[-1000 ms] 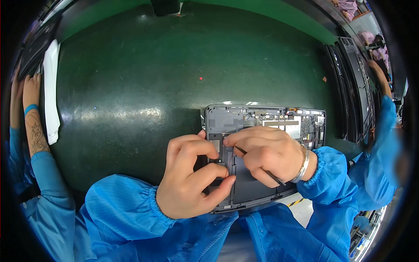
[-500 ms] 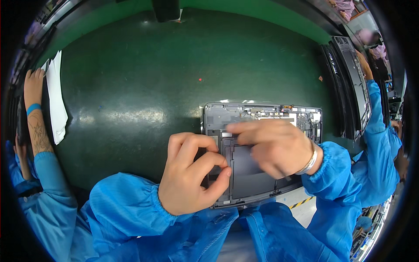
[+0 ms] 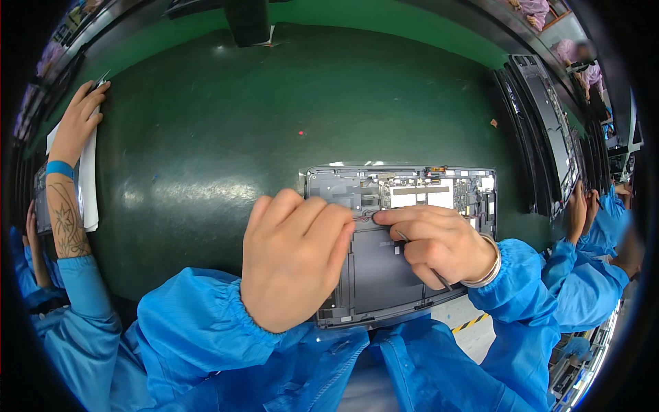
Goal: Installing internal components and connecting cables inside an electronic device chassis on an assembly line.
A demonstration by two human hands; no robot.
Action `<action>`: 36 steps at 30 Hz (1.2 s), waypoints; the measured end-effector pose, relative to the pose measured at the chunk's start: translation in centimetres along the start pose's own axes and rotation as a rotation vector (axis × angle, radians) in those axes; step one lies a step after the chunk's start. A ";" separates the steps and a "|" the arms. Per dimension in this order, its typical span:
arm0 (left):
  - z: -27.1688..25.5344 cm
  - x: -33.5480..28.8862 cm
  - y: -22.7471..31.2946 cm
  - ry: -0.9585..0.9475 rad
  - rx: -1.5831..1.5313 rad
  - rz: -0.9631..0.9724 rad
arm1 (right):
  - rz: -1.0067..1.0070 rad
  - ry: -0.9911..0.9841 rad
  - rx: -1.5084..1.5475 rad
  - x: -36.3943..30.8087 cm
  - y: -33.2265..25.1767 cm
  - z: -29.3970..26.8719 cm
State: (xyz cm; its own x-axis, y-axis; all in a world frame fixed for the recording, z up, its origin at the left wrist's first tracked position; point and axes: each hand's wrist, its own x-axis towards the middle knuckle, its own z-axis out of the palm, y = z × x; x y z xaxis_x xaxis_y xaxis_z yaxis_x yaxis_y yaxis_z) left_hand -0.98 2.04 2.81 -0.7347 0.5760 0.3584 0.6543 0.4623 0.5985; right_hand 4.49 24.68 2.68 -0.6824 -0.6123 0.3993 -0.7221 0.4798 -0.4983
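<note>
An opened laptop base (image 3: pixel 330 186) lies in front of me, its circuit board (image 3: pixel 473 199) along the far side and a dark battery (image 3: pixel 384 275) nearer me. My left hand (image 3: pixel 295 257) is closed over its left part, thumb and fingers pinched at a thin reddish cable (image 3: pixel 364 219). My right hand (image 3: pixel 443 240) reaches in from the right, its index fingertip at the cable's other end. Held across its curled fingers is a thin dark rod-like tool (image 3: pixel 445 282); its exact kind is not clear. The left fingertips are partly hidden by the hand.
The green table (image 3: pixel 206 123) carries a row of dark laptop parts (image 3: pixel 542 130) standing at the right. White sheets (image 3: pixel 89 185) lie at the left, under a co-worker's hand (image 3: pixel 79 120). A black stand (image 3: pixel 247 20) is at the far edge. Another co-worker's hands (image 3: pixel 582 206) are at the right.
My left hand has turned palm-down and its fingertips moved up to the cable. My right hand, blurred before, has settled beside it. Co-workers' hands at both sides have shifted.
</note>
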 end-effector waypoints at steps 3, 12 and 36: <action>-0.1 0.1 -0.1 -0.003 0.027 0.000 | 0.018 -0.015 -0.003 0.3 -0.1 0.1; 0.0 0.2 -0.1 -0.095 -0.142 0.035 | -0.049 -0.031 -0.108 1.2 -0.5 0.6; -0.4 0.2 -1.1 -0.077 -0.270 -0.113 | 0.440 -0.305 -0.216 8.2 -1.5 -0.3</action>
State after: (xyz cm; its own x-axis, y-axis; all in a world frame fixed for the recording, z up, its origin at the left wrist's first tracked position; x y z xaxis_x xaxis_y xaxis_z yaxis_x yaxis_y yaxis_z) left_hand -1.95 1.38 2.50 -0.7780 0.5850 0.2294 0.4903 0.3368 0.8039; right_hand -0.05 19.13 6.97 -0.8831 -0.4646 -0.0660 -0.4067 0.8279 -0.3862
